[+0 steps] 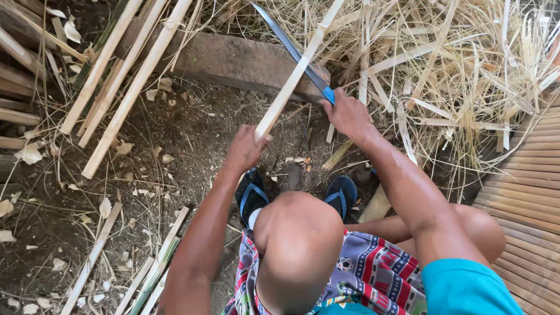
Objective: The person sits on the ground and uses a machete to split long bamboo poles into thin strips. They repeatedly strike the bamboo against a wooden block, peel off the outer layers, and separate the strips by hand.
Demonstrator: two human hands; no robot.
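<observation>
Head view: bare dark earth [187, 142] littered with chips and shavings, a heap of pale bamboo shavings [456, 77] at the upper right, split bamboo slats [118, 77] leaning at the upper left, and a ribbed woven mat [539, 185] along the right edge. A weathered wooden block [234, 59] lies across the ground ahead of the feet in blue sandals [341, 194]. The left hand [246, 150] is closed around the lower end of a pale bamboo strip [298, 68], which rises up and to the right from the fist. The right hand [346, 113] grips the blue handle of a long knife [290, 46]; its blade crosses the strip above the block, well above the left fist.
</observation>
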